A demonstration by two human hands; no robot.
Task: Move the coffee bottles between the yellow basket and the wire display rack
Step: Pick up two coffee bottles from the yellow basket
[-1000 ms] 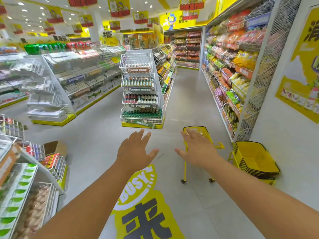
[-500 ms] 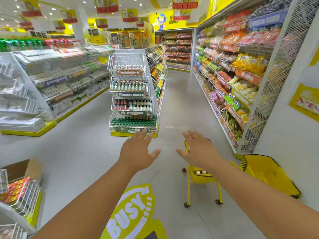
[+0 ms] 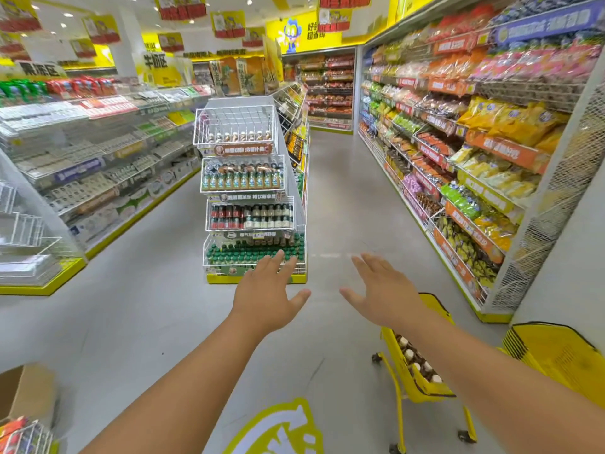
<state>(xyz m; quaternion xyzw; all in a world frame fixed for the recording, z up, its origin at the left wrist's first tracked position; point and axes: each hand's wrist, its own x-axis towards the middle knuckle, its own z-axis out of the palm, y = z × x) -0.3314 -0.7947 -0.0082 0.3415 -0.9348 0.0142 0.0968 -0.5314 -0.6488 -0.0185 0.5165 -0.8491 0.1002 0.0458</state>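
Head view: a shop aisle seen from above 2 bare, outstretched arms. The left hand (image 3: 266, 298) and right hand (image 3: 384, 291) both hover palm down with fingers spread, holding nothing.

Below the right forearm stands the yellow basket (image 3: 414, 385) on a wheeled frame on the floor. Several coffee bottles (image 3: 417, 362) with pale caps stand inside it, near its left wall.

The wire rack (image 3: 247, 191) stands ahead, well apart from both hands, at the end of a shelf row. It has 4 tiers. The top tier holds only 1 short row of brown bottles along its back edge, with much bare wire in front. The lower 3 tiers look full.

As a judgement, the move is at an early or middle point: bottles wait in the basket, none is in hand, and the top tier has room.

Writing: the floor sticker (image 3: 278, 430) is cut off here. Tier labels and hanging signs carry Chinese text too blurred to read.
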